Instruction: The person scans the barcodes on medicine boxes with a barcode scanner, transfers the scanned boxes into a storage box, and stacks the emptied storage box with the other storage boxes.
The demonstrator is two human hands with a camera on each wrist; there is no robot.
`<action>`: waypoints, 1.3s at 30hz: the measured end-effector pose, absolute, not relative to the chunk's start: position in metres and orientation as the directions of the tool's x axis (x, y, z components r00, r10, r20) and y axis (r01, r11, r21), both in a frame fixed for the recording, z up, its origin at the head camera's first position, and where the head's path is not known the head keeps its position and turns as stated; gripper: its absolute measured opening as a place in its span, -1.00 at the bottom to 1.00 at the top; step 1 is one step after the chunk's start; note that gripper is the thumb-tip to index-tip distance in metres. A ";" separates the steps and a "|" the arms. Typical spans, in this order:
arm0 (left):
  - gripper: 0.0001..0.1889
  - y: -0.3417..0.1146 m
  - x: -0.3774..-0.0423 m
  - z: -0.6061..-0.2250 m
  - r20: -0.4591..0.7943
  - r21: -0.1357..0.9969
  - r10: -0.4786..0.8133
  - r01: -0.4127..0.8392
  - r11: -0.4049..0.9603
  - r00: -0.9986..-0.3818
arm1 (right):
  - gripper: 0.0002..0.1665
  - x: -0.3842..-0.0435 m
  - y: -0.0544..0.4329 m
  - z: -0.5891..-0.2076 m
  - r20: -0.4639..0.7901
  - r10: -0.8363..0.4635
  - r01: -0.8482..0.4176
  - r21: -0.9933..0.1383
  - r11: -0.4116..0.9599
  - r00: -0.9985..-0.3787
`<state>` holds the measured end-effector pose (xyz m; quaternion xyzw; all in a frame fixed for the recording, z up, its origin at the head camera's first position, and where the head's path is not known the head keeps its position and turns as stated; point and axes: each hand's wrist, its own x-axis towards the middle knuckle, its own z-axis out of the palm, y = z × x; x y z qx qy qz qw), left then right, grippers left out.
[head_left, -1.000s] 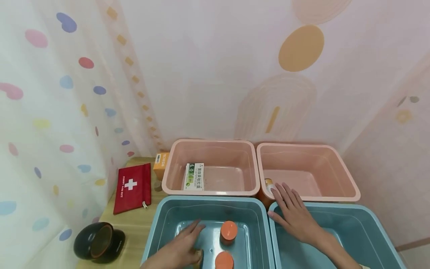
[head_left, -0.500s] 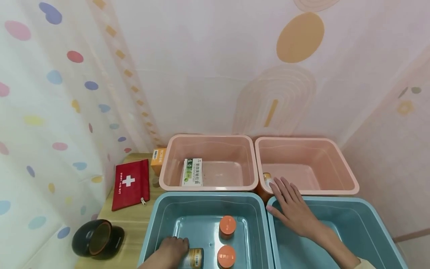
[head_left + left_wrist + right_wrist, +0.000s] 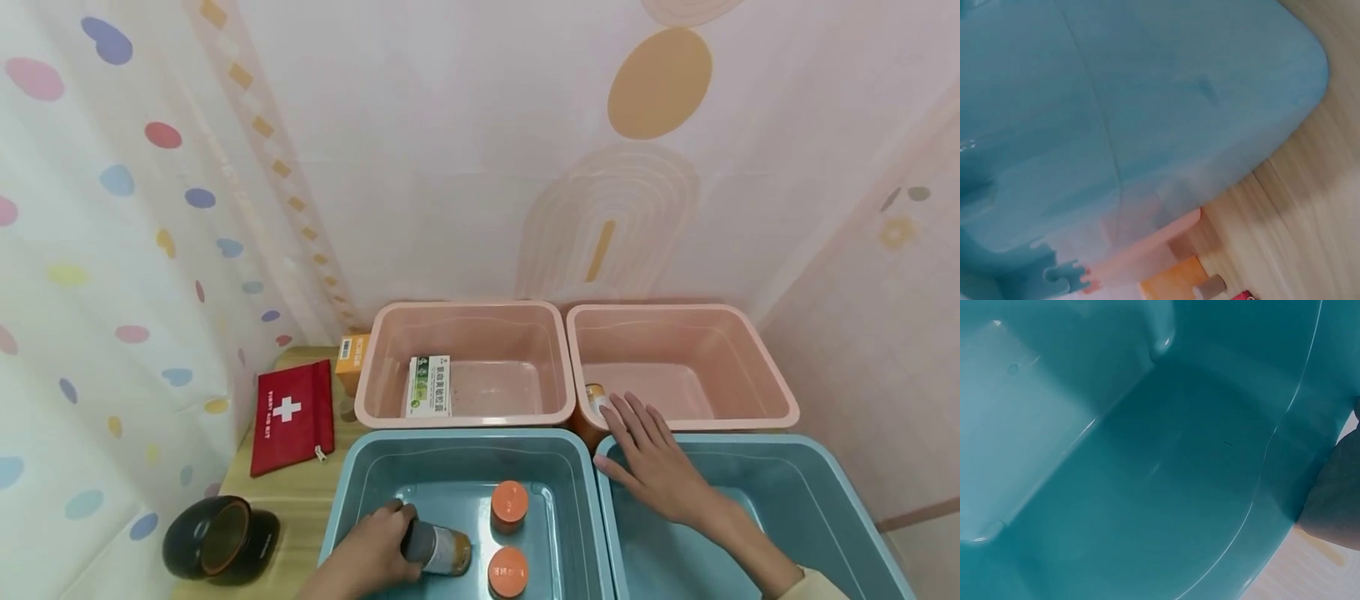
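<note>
My left hand [image 3: 377, 546] is inside the left blue tub [image 3: 465, 443], fingers curled around the grey-capped end of a bottle [image 3: 446, 550]. The bottle lies sideways in its grip, the pale label and amber base pointing right. Two orange-capped bottles stand upright just right of it, a far one [image 3: 509, 505] and a near one [image 3: 507, 572]. Fingers spread and straight, my right hand [image 3: 660, 475] rests over the rims where the right blue tub [image 3: 757, 443] meets the right pink tub [image 3: 686, 310]. An amber bottle with a pale label [image 3: 596, 397] shows beside its fingertips, partly hidden.
A green-and-white medicine box [image 3: 430, 387] leans inside the left pink tub [image 3: 468, 310]. On the wooden table [image 3: 300, 508] at left are an orange box [image 3: 351, 360], a red first aid pouch [image 3: 292, 417] and black bowls [image 3: 217, 540]. A patterned curtain [image 3: 450, 167] hangs behind.
My left hand has closed around the bottle's capped end and shifted it slightly; its base now points right towards the orange caps. The right hand keeps its place on the rims.
</note>
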<state>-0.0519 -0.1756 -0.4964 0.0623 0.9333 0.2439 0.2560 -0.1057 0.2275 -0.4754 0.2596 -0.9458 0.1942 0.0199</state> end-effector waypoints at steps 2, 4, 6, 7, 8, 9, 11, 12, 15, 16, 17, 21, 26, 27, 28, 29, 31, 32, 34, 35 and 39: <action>-0.50 -0.177 -0.051 -0.492 -0.418 0.533 0.231 -0.032 0.845 -0.879 | -0.08 -0.107 0.228 -0.478 0.162 -0.490 -0.514 -0.350 0.783 -0.857; -0.48 -0.178 -0.050 -0.487 -0.386 0.579 0.221 -0.048 0.814 -0.896 | -0.08 -0.107 0.228 -0.479 0.172 -0.492 -0.520 -0.354 0.777 -0.853; -0.46 -0.181 -0.048 -0.483 -0.346 0.634 0.211 -0.062 0.771 -0.914 | -0.08 -0.107 0.228 -0.479 0.158 -0.490 -0.512 -0.355 0.782 -0.857; -0.46 -0.183 -0.047 -0.480 -0.325 0.669 0.207 -0.070 0.740 -0.923 | -0.08 -0.106 0.228 -0.478 0.145 -0.485 -0.502 -0.367 0.783 -0.863; -0.45 -0.185 -0.046 -0.478 -0.288 0.700 0.201 -0.063 0.712 -0.936 | -0.08 -0.106 0.229 -0.478 0.137 -0.482 -0.496 -0.371 0.785 -0.866; -0.45 -0.187 -0.044 -0.475 -0.264 0.739 0.188 -0.073 0.670 -0.946 | -0.08 -0.106 0.229 -0.478 0.136 -0.480 -0.493 -0.375 0.785 -0.867; -0.45 -0.193 -0.038 -0.469 -0.204 0.817 0.147 -0.086 0.570 -0.968 | -0.09 -0.105 0.230 -0.480 0.149 -0.481 -0.500 -0.366 0.785 -0.864; -0.46 -0.195 -0.035 -0.465 -0.184 0.849 0.116 -0.099 0.518 -0.976 | -0.10 -0.105 0.230 -0.482 0.164 -0.484 -0.509 -0.356 0.783 -0.859; -0.44 -0.204 -0.024 -0.451 -0.151 0.925 -0.003 -0.142 0.352 -0.989 | -0.11 -0.106 0.231 -0.486 0.199 -0.497 -0.535 -0.315 0.784 -0.845; -0.43 -0.208 -0.021 -0.447 -0.155 0.941 -0.045 -0.161 0.298 -0.987 | -0.11 -0.106 0.231 -0.486 0.201 -0.499 -0.538 -0.306 0.785 -0.843; -0.43 -0.213 -0.018 -0.444 -0.157 0.955 -0.087 -0.174 0.240 -0.984 | -0.11 -0.106 0.231 -0.486 0.204 -0.501 -0.541 -0.304 0.784 -0.841; -0.45 -0.243 -0.005 -0.439 -0.104 0.995 -0.183 -0.103 -0.013 -0.978 | -0.10 -0.105 0.228 -0.482 0.160 -0.489 -0.512 -0.351 0.784 -0.858; -0.40 -0.288 0.007 -0.441 0.045 0.986 -0.237 0.081 -0.146 -0.971 | -0.08 -0.103 0.228 -0.475 0.079 -0.459 -0.453 -0.374 0.809 -0.885; -0.40 -0.294 0.008 -0.442 0.040 0.989 -0.254 0.074 -0.126 -0.966 | -0.07 -0.103 0.228 -0.474 0.075 -0.457 -0.450 -0.372 0.812 -0.887; -0.39 -0.300 0.010 -0.444 0.037 0.991 -0.271 0.069 -0.112 -0.962 | -0.07 -0.104 0.228 -0.475 0.071 -0.455 -0.448 -0.366 0.816 -0.887; -0.38 -0.303 0.010 -0.446 0.026 0.994 -0.283 0.055 -0.095 -0.959 | -0.07 -0.104 0.228 -0.475 0.072 -0.454 -0.447 -0.364 0.817 -0.888; -0.35 -0.307 0.011 -0.453 0.019 0.997 -0.316 0.042 -0.064 -0.949 | -0.07 -0.104 0.228 -0.475 0.077 -0.454 -0.449 -0.359 0.818 -0.888; -0.34 -0.307 0.011 -0.456 0.008 0.999 -0.333 0.020 -0.034 -0.943 | -0.07 -0.104 0.228 -0.475 0.079 -0.454 -0.450 -0.358 0.818 -0.888; -0.31 -0.305 0.009 -0.462 -0.039 0.999 -0.371 -0.040 -0.005 -0.928 | -0.08 -0.104 0.228 -0.474 0.075 -0.452 -0.447 -0.360 0.819 -0.889; -0.30 -0.303 0.007 -0.464 -0.081 0.996 -0.406 -0.092 0.008 -0.910 | -0.08 -0.104 0.227 -0.473 0.074 -0.450 -0.444 -0.366 0.818 -0.890; -0.27 -0.294 -0.002 -0.471 -0.251 0.940 -0.555 -0.336 0.055 -0.793 | -0.08 -0.104 0.226 -0.474 0.075 -0.452 -0.447 -0.363 0.818 -0.889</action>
